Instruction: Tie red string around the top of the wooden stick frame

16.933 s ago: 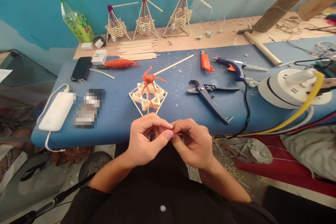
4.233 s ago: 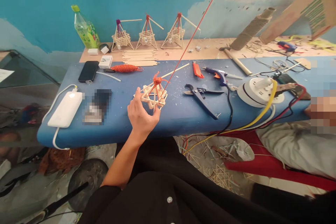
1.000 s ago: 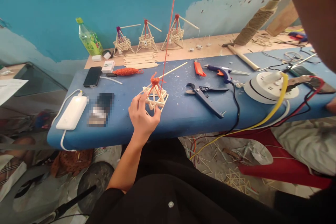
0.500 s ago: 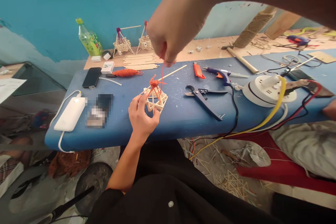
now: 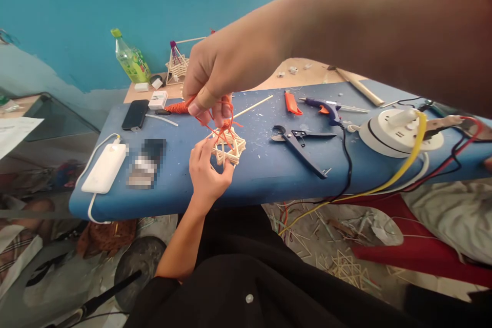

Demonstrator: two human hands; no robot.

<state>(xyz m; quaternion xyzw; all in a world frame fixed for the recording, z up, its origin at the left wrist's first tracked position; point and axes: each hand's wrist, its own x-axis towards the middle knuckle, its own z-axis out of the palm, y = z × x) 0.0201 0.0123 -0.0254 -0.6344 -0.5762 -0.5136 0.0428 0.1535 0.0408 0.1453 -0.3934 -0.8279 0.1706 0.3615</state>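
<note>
A small frame of pale wooden sticks rests on the blue table, orange yarn wound round its top. My left hand grips the frame's near left side between thumb and fingers. Just above it, my right hand pinches a loop of orange yarn that runs down to the frame. One long stick slants out behind the frame to the right. Behind my right hand lies a wound bundle of orange yarn, partly covered by the fingers.
Cutters, an orange knife, a glue gun and a corded power strip lie to the right. On the left are a phone, power bank and bottle.
My right hand has moved down and to the left, from high above the frame to close over its top. The pulled yarn strand is now a slack loop. My left hand holds its place.
</note>
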